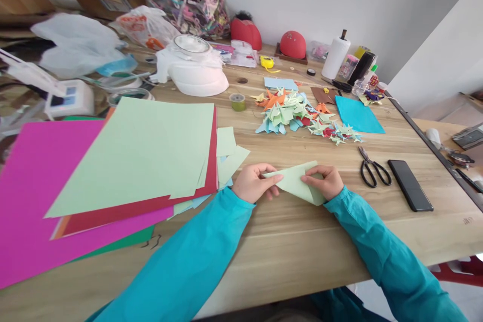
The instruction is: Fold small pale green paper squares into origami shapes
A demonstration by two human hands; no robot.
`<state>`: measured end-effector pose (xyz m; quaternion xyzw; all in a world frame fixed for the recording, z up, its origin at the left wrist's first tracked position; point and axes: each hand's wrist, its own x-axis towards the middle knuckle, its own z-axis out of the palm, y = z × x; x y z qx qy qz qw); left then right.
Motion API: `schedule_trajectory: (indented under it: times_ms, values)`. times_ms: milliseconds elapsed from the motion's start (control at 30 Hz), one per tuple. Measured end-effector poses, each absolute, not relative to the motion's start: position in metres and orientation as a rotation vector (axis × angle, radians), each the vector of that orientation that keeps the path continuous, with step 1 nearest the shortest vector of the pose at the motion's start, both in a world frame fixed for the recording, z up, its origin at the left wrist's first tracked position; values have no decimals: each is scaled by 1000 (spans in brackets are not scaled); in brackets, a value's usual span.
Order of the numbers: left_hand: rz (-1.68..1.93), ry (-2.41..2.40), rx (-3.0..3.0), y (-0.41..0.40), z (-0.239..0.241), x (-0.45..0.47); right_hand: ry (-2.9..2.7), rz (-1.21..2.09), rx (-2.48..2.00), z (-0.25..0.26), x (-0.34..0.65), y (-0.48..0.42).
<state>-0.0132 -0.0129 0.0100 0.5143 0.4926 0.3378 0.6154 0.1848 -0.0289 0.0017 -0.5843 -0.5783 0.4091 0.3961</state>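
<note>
A folded sheet of pale green paper (296,181), roughly triangular, is held between my two hands just above the wooden table. My left hand (255,181) pinches its left corner between thumb and fingers. At the other end, my right hand (323,181) grips the paper's right side, thumb in front. Left of my left hand lie loose pale green and blue paper pieces (233,161), partly under the big stack. Beyond the hands sits a heap of folded paper shapes (289,110) in green, blue, orange and red.
Large coloured sheets (143,146) cover the table's left side. Black-handled scissors (372,168) and a phone (410,185) lie to the right. Farther back are a green tape roll (237,102), a turquoise sheet (359,113), a yellow tape measure (267,62) and a red dome (293,44).
</note>
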Motion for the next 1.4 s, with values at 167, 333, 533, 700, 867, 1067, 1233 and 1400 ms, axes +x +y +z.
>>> schedule_trajectory:
  times_ms: [167,333,533,700,867,1067,1233,1400]
  values:
    - [812,1214,1252,-12,7,-14,-1657,867,-1519,1,184,-30]
    - [866,1135,1326,-13,1,-13,-1685,794,-1487,3,189,-30]
    - [1017,1277,1887,-16,-2,-13,-1782,732,-1494,4,193,-29]
    - [958,1335,1939,-18,-2,-12,-1837,641,-1439,6,191,-33]
    - [1015,1298,1808,-15,-5,-13,-1860,551,-1347,10,189,-39]
    - [1027,1174,1375,-11,-8,-13,-1719,672,-1429,8,190,-34]
    - [839,1348,1371,-11,-10,-12,-1770,598,-1549,3,190,-30]
    - [955,1318,1378,-12,-15,-8,-1784,157,-1428,12,185,-39]
